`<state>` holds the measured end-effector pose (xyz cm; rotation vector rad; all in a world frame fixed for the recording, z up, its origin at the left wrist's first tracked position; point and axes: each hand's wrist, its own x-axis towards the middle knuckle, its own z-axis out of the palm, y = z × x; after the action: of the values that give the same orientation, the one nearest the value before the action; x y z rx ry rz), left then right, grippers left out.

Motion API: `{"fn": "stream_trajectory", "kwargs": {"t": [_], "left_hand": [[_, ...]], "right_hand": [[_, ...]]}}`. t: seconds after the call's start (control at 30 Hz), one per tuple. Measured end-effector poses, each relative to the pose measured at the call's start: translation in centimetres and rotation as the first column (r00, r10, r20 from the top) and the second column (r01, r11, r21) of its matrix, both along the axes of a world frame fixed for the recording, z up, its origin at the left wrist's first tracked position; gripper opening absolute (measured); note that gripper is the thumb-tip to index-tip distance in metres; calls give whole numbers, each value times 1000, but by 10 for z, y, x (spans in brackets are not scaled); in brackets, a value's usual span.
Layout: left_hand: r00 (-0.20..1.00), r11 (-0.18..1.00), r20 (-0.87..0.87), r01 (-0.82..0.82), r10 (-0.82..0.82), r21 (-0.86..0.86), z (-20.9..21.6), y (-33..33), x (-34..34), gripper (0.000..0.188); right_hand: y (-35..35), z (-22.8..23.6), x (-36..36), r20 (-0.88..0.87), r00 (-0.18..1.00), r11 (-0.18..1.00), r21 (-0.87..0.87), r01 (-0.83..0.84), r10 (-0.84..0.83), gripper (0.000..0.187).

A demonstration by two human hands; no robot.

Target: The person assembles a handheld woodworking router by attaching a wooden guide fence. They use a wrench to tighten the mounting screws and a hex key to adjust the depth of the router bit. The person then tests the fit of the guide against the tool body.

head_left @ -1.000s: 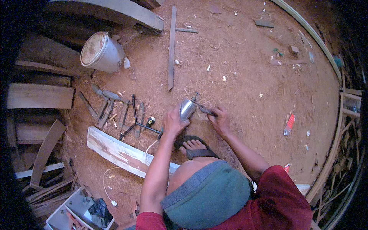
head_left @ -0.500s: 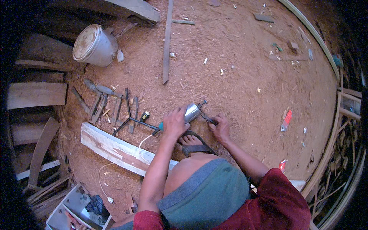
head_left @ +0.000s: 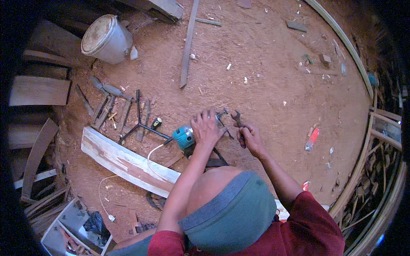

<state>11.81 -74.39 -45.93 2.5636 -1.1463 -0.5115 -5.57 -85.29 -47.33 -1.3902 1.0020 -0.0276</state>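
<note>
My left hand [head_left: 207, 128] is wrapped over the silver part of a trim router with a teal body [head_left: 183, 137]. The router lies on its side, its bit end [head_left: 222, 113] pointing away to the right. A thin dark tool [head_left: 226, 129], partly covered by my left thumb, sits by that end; I cannot make out its kind. In my right hand [head_left: 251, 140], fingers closed round the handle, is an open-end wrench [head_left: 235, 115]. Its jaw points up, just right of the router and apart from it. A white cord [head_left: 150, 154] runs from the router's rear.
Left of the router lie a black three-armed wrench [head_left: 139, 123], a screwdriver [head_left: 156, 123] and several worn hand tools. A curved, white-faced board [head_left: 124, 155] crosses the ground near my left arm. A white bucket [head_left: 106, 40] stands far left; a divided box [head_left: 60, 228] sits near left.
My right hand has lifted the wrench away from the router's bit end and turned its jaw upward. My left hand has slid forward along the router, baring more of the teal body.
</note>
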Motion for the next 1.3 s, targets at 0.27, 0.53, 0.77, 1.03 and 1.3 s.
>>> {"fn": "stream_trajectory", "kwargs": {"t": [0.27, 0.53, 0.77, 1.03, 1.3], "left_hand": [[997, 990, -72, 0, 10, 142, 1, -6, 3, 84], [996, 991, -85, -9, 20, 134, -4, -4, 4, 78], [998, 996, -69, -8, 14, 90, -5, -3, 4, 67], [999, 997, -49, -14, 18, 71, -7, -3, 5, 60], [1000, 997, -9, -19, 19, 69, -14, -2, 4, 58]], "right_hand": [[-10, 35, 26, -135, 973, 967, -146, -208, 189, 30], [-10, 69, 67, -473, 750, 624, -428, -654, 462, 25], [-6, 48, 74, -519, 693, 549, -429, -718, 501, 23], [24, 20, 57, -458, 800, 640, -491, -591, 386, 42], [25, 14, 66, -496, 768, 673, -407, -618, 405, 40]]}}
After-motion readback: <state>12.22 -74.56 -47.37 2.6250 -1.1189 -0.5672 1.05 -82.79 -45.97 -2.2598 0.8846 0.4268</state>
